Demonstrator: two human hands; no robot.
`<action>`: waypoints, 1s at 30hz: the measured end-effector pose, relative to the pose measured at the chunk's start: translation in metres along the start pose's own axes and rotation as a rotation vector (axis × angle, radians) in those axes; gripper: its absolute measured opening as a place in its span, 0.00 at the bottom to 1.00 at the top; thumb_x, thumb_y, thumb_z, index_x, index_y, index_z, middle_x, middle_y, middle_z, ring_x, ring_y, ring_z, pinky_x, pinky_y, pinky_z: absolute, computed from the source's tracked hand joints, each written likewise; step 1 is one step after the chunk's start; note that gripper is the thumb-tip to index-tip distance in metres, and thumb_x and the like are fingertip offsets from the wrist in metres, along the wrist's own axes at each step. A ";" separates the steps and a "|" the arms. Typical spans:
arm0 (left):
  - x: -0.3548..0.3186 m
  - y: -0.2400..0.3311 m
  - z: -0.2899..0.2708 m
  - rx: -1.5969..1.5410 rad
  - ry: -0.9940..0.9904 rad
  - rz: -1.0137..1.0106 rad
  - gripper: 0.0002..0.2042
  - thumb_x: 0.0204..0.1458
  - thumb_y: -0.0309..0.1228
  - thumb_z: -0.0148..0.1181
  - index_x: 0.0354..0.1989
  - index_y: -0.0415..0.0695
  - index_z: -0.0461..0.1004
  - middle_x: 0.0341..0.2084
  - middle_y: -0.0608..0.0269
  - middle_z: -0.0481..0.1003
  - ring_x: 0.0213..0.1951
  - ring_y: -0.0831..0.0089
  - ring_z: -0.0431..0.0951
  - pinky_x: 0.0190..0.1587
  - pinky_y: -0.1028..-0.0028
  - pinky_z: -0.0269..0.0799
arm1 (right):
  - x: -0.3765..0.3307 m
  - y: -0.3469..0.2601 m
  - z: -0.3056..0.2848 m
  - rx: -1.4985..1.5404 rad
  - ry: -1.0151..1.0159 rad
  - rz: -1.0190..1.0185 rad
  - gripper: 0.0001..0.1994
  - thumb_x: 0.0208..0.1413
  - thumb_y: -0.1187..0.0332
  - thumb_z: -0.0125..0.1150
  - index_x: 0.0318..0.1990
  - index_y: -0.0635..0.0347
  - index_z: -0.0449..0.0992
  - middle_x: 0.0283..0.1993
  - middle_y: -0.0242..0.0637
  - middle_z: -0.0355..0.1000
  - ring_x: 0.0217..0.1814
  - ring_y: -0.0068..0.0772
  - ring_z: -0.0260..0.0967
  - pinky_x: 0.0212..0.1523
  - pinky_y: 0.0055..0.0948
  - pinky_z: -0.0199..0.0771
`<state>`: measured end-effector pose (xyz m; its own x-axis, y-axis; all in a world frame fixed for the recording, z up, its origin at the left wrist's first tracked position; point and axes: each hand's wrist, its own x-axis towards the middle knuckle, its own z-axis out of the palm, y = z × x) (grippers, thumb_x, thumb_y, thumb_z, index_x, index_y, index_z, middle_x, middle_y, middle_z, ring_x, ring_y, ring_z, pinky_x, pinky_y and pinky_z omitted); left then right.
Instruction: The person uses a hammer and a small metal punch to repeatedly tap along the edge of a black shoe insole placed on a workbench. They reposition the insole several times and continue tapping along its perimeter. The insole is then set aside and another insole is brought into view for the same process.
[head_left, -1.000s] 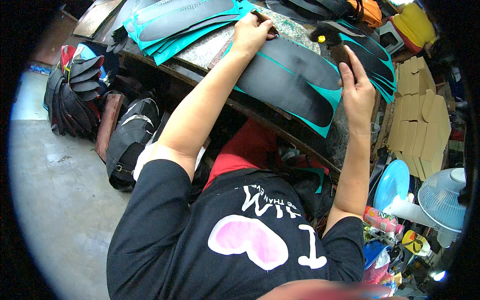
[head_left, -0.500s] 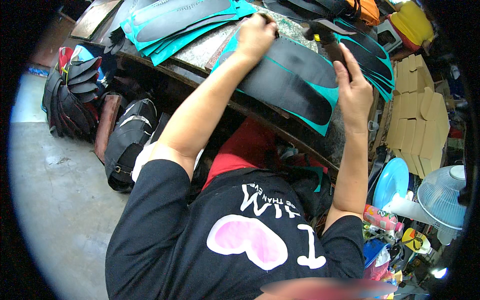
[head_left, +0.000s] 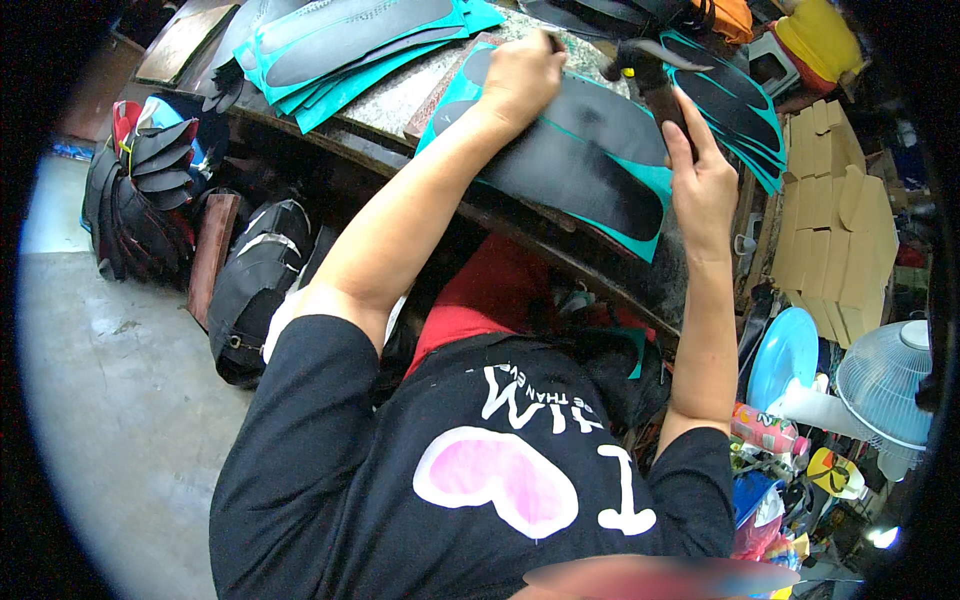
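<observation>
My left hand (head_left: pixel 524 82) is closed in a fist over the far edge of a teal sheet (head_left: pixel 630 244) with black sole-shaped pieces (head_left: pixel 600 185) on it. A short dark tool (head_left: pixel 551 42) pokes out at the top of the fist; its lower end is hidden. To the right, my right hand (head_left: pixel 705 195) grips a hammer (head_left: pixel 660 88) by its dark handle. The hammer's head is raised at the far end, to the right of my left fist and apart from it. The sheet lies at the near edge of the workbench (head_left: pixel 350 135).
More teal sheets with black shapes are stacked at the far left (head_left: pixel 340 45) and at the right (head_left: pixel 735 110). Cardboard boxes (head_left: pixel 825 230), a blue round lid (head_left: pixel 782 360) and a fan (head_left: pixel 885 385) stand on my right. A bundle of black pieces (head_left: pixel 140 200) sits at the left.
My left fist has shifted slightly right and toward me over the sheet, still around the dark tool. My right hand keeps the hammer raised, with little change. The view has shifted a little.
</observation>
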<state>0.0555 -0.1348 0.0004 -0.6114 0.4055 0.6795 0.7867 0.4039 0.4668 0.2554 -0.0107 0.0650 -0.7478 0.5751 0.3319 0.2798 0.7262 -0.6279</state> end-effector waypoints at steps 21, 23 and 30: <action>0.003 -0.009 0.011 -0.624 -0.124 -0.351 0.08 0.54 0.30 0.64 0.33 0.37 0.76 0.26 0.52 0.81 0.28 0.67 0.84 0.34 0.68 0.79 | -0.011 -0.005 -0.050 0.353 0.118 -0.115 0.19 0.64 0.62 0.61 0.61 0.46 0.75 0.27 0.25 0.70 0.25 0.12 0.58 0.27 0.19 0.65; 0.003 -0.008 0.012 -0.377 -0.134 -0.208 0.09 0.54 0.32 0.64 0.34 0.38 0.75 0.27 0.49 0.80 0.32 0.55 0.83 0.37 0.62 0.78 | -0.013 -0.019 -0.058 0.443 0.201 -0.220 0.19 0.64 0.64 0.61 0.61 0.47 0.75 0.29 0.25 0.72 0.26 0.12 0.61 0.27 0.19 0.66; -0.003 0.009 0.013 -0.079 -0.109 0.188 0.12 0.53 0.33 0.63 0.40 0.40 0.70 0.26 0.45 0.77 0.33 0.46 0.79 0.38 0.55 0.75 | -0.007 -0.009 -0.009 0.080 -0.003 -0.144 0.20 0.64 0.52 0.56 0.62 0.40 0.73 0.47 0.47 0.78 0.43 0.50 0.78 0.43 0.37 0.75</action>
<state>0.0634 -0.1217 -0.0048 -0.4555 0.5557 0.6955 0.8893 0.2490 0.3835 0.2635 -0.0180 0.0750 -0.7788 0.4656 0.4203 0.1205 0.7686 -0.6283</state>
